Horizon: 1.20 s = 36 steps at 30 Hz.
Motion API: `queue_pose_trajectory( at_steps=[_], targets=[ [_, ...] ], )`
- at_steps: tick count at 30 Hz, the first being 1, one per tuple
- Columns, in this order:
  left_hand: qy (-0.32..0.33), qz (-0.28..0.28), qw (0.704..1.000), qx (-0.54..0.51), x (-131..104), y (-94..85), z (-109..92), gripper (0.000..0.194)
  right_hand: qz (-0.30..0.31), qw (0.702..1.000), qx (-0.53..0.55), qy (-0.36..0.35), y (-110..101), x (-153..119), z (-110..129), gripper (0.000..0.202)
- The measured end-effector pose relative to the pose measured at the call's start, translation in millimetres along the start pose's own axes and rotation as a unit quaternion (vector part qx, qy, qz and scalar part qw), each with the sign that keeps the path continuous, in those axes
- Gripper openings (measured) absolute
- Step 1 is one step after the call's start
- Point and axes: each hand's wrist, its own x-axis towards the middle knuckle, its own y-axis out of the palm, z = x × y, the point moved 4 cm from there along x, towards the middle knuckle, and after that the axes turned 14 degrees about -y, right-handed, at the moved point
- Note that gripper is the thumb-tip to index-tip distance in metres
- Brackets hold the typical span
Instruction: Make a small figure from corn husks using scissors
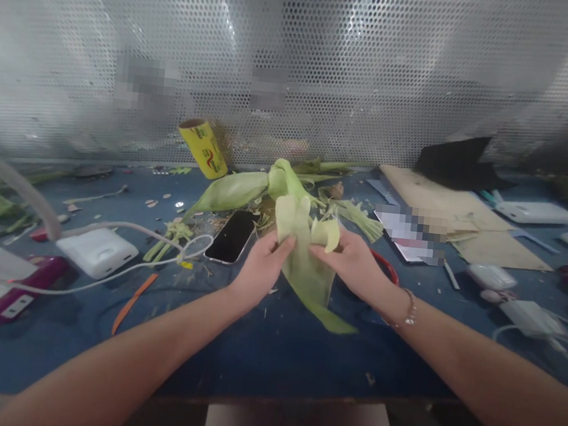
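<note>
Both hands hold a broad pale green leaf [304,262] over the middle of the blue table. My left hand [261,268] pinches its left edge between thumb and fingers. My right hand [357,260] grips its right side, where a curled yellowish piece [326,234] stands up; the fingertips there are partly hidden. The leaf's pointed tip hangs down toward the table's front edge. Behind it, a larger folded green leaf [236,191] lies among cut stems and scraps. A black-screened phone [231,236] rests just left of my left hand.
A yellow cardboard tube [204,148] leans by the perforated metal panel [299,54]. White adapters [97,252] with cables and an orange strip [135,302] lie left. Brown card sheets [446,202], a printed card [402,234] and a white charger [535,319] are right.
</note>
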Motion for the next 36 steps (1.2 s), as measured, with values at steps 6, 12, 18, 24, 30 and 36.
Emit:
queue_pose_trajectory(
  at_steps=[6, 12, 18, 24, 30, 36],
  targets=[
    [0.077, -0.092, 0.972, 0.203, -10.8, -2.1, -13.6, 0.029, -0.009, 0.998, 0.05, 0.02, 4.7, -3.9, 2.1, 0.017],
    [0.069, -0.096, 0.974, 0.194, -12.8, -1.0, -11.3, 0.029, -0.016, 0.997, 0.009, -0.081, 7.0, -7.9, 3.6, 0.006],
    [-0.011, -0.027, 0.999, 0.034, -9.3, 3.9, -2.5, 0.028, 0.033, 0.945, -0.121, -0.304, 1.9, -12.7, 20.9, 0.017],
    [-0.041, -0.029, 0.998, -0.039, -3.4, 2.2, 3.9, 0.025, 0.052, 0.94, -0.12, -0.314, 2.3, -13.6, 22.6, 0.02],
    [-0.007, 0.025, 0.996, -0.082, -6.3, 5.2, 1.3, 0.024, -0.013, 0.991, -0.117, -0.059, 1.5, -2.8, 3.5, 0.012],
    [-0.014, -0.02, 0.999, -0.042, -0.3, -1.3, 7.7, 0.027, 0.086, 0.988, -0.111, -0.06, 7.2, 0.4, 7.8, 0.025]
  ],
)
